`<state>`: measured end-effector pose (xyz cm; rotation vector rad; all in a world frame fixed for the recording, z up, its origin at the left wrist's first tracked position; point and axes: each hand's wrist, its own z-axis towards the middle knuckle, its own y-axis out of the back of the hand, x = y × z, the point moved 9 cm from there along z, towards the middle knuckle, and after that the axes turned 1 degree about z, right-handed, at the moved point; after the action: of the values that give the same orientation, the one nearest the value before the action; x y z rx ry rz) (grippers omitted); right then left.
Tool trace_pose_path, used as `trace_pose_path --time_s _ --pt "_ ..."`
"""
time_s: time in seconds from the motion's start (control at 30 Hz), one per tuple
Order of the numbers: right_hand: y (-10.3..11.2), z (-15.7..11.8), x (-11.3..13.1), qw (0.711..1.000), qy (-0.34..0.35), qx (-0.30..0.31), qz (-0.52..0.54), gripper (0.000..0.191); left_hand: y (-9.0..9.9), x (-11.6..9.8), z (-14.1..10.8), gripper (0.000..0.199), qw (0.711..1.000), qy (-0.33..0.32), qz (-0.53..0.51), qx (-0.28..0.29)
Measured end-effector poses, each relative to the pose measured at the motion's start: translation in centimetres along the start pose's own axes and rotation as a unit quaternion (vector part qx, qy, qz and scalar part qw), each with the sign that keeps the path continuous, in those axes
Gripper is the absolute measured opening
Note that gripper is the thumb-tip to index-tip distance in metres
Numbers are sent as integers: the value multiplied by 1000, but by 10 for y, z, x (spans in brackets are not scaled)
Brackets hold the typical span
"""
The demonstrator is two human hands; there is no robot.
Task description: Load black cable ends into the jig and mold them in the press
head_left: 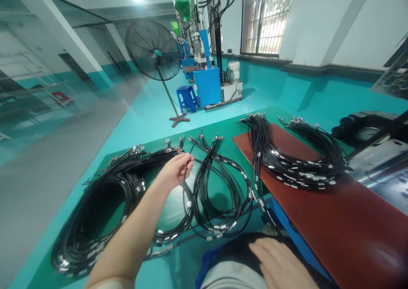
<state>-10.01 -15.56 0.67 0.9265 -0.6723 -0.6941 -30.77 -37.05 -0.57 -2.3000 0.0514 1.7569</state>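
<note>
My left hand [177,170] reaches over the green table [219,202], its fingers closed around a thin black cable whose end sticks up past the fingertips. Below that hand lies a loose loop of black cables with white tags [177,230]. Just to its right, a crossed loop of black cables [200,195] has metal ends pointing to the far side. A large coil of cables [65,238] spreads at the left, partly behind my forearm. Low in view, my right hand [282,263] is near my lap with fingers stretched out, holding nothing visible.
A reddish-brown board [321,221] at the right bears a thick bundle of tagged cables [287,168]. Some cables hang over the table's near edge. Beyond stand a black fan [153,53], a blue stool [187,97] and a blue machine [208,87]. Metal equipment [382,161] is at far right.
</note>
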Motion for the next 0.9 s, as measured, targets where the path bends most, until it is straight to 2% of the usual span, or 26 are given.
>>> trace_pose_path --time_s 0.07,0.13,0.2,0.27,0.33,0.4,0.5,0.57,0.6,0.63,0.67,0.7,0.73,0.77,0.83,0.9 --pt "-16 17 8 998 -10 28 57 48 -20 -27 -15 13 996 -31 -78 25" --pt "-35 29 10 992 -27 53 110 59 -40 -57 -33 7 991 -70 -106 53" --pt "-54 38 2 982 -62 72 164 50 -53 -91 -54 11 984 -125 -110 69" --pt "-62 44 -15 973 -98 65 197 28 -55 -126 -75 24 972 -195 -112 65" --pt "-54 48 -34 972 -131 34 193 20 -46 -158 -94 36 956 -263 -122 38" --pt "-34 50 -49 970 -155 -11 187 21 -29 -183 -107 40 941 -315 -124 -9" --pt "9 48 -52 960 -152 -105 211 20 0 -194 -103 34 935 -334 -88 -75" --pt "35 45 -41 960 -112 -155 206 23 12 -176 -78 36 954 -286 -50 -73" --pt "43 44 -33 964 -87 -163 192 26 14 -158 -60 36 969 -239 -31 -57" --pt "48 43 -24 969 -60 -161 175 29 15 -134 -42 35 980 -191 -21 -47" --pt "50 43 -16 975 -37 -154 159 32 15 -100 -23 30 994 -105 -8 -36" --pt "50 44 -10 979 -18 -143 146 33 19 -67 -9 28 997 -42 -8 -63" --pt "49 45 -4 982 -2 -133 136 35 16 -38 2 24 998 -7 -4 -67" --pt "48 46 1 984 12 -122 130 35 12 -9 10 23 997 26 -1 -70" --pt "43 49 13 986 41 -90 131 34 -6 49 18 25 989 130 -31 -62" --pt "33 53 23 986 58 -33 151 30 -33 82 22 27 980 171 -95 -28"
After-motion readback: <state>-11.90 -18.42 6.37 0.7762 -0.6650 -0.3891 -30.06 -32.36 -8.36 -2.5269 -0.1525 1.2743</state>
